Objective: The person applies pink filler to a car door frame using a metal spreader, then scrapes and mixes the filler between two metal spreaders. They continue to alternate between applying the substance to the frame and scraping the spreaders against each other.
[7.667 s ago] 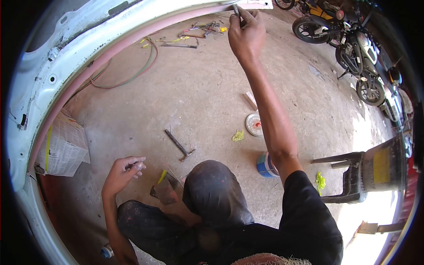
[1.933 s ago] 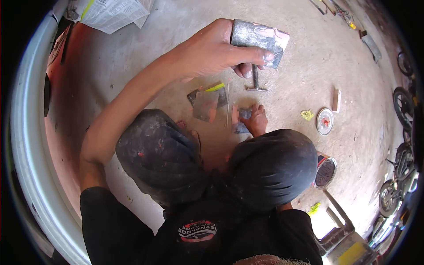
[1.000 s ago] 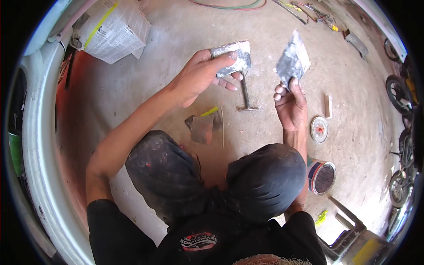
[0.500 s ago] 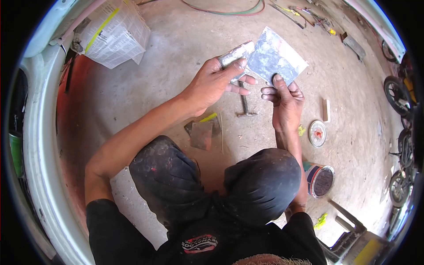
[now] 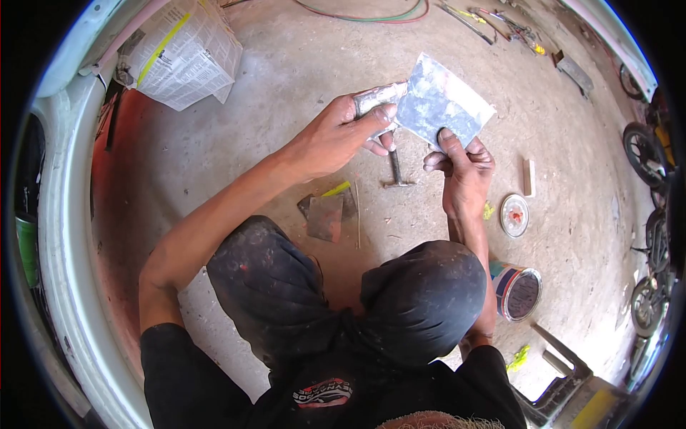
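Note:
My left hand (image 5: 346,132) is closed around a small flat spreader (image 5: 381,96) smeared with whitish filler. Its far end meets the edge of a square thin plate (image 5: 443,100), grey and white with smeared filler. My right hand (image 5: 463,168) pinches that plate by its lower corner, thumb on top and fingers beneath. Both hands are raised in front of my knees, above the concrete floor. Below and between them a hammer-like metal tool (image 5: 396,175) lies on the floor, its upper end partly hidden behind my left fingers.
Dark flat sheets (image 5: 326,217) lie before my left knee. To the right are a round lid (image 5: 514,216) with a red spot, a small block (image 5: 529,178) and a paint can (image 5: 520,294). Newspaper masking (image 5: 193,57) hangs upper left. A pale car-body frame (image 5: 68,250) borders the left.
The plate in my right hand has tilted and dropped slightly. My left hand has moved a little down and left, its fingers curling closer, with the spreader still against the plate.

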Demonstrator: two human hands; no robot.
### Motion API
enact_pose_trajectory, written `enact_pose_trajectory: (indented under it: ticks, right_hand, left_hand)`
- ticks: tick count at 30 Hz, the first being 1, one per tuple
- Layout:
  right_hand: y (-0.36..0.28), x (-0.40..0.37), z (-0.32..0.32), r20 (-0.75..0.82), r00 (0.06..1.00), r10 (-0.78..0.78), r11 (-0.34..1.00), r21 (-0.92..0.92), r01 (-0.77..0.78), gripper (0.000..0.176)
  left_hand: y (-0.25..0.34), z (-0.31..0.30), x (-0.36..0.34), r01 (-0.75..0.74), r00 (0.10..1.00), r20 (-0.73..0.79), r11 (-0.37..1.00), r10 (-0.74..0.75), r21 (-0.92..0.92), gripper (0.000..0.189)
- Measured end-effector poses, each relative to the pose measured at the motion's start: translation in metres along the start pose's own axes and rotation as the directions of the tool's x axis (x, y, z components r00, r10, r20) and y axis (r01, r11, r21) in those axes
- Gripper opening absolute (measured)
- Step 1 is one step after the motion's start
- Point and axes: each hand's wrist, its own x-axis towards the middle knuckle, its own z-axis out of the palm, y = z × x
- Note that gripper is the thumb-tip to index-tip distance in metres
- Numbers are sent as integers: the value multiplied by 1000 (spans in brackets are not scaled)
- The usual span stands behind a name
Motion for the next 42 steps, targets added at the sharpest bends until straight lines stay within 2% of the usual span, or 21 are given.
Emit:
enact_pose_trajectory:
  ticks: [4, 10, 13, 16, 17, 20, 21, 23, 25, 28, 29, 31, 34, 37, 42]
  right_hand:
    - [-1, -6, 1, 83, 996, 19, 1000, -17, -17, 10]
    - [-3, -6, -3, 145, 989, 5, 1000, -22, -1, 10]
    - [-3, -8, -1, 133, 991, -6, 1000, -1, 6, 9]
    - [-2, -5, -3, 20, 1000, -12, 999, 42, 11, 8]
    - [-1, -5, -4, 31, 999, -9, 999, 52, 7, 8]
    - [-2, -9, 1, 157, 988, -9, 998, -54, 18, 10]
    - [-11, -15, 10, 247, 969, 29, 995, -103, -4, 11]
    - [-11, -13, 10, 255, 966, 32, 997, -81, -11, 11]
    - [-7, -12, 6, 215, 977, 7, 997, -82, 11, 11]
    - [1, -4, -7, 103, 995, 10, 994, 109, -21, 12]
    - [2, -5, -9, 88, 996, 12, 994, 108, -22, 13]
    - [0, -4, -10, 94, 996, -1, 991, 135, -12, 13]
    - [1, -1, -14, 102, 995, 1, 985, 171, -19, 12]
    - [4, -1, -16, 110, 994, 15, 983, 179, -34, 12]
    - [4, -1, -13, 105, 994, 27, 986, 162, -44, 12]
  left_hand:
    - [-2, -1, 2, 36, 998, 45, 999, -36, 17, 39]
    - [0, 1, 2, -39, 997, 65, 990, 30, 136, 38]
    - [4, -2, 1, -3, 996, 90, 992, -9, 128, 35]
    - [6, 2, 1, -8, 998, 68, 995, 1, 104, 33]
    - [5, 2, 1, -4, 998, 68, 995, -3, 104, 34]
    - [0, 3, 0, -27, 997, 73, 994, 18, 110, 37]
    - [0, 6, -2, -55, 996, 83, 992, 46, 115, 37]
    - [3, 6, -2, -70, 991, 123, 989, 54, 129, 39]
    - [11, 3, -5, -41, 984, 180, 988, 14, 149, 41]
    - [8, 3, -3, -106, 990, 113, 979, 87, 174, 41]
    - [7, 2, -3, -89, 994, 76, 971, 74, 221, 40]
    - [6, -2, -4, -49, 999, 3, 949, 51, 312, 40]
    - [-2, -8, 0, -82, 995, -12, 913, 94, 399, 38]
    - [-8, -7, 3, -232, 970, 27, 877, 243, 422, 39]
    - [-2, -5, 0, -174, 983, 19, 887, 184, 427, 40]
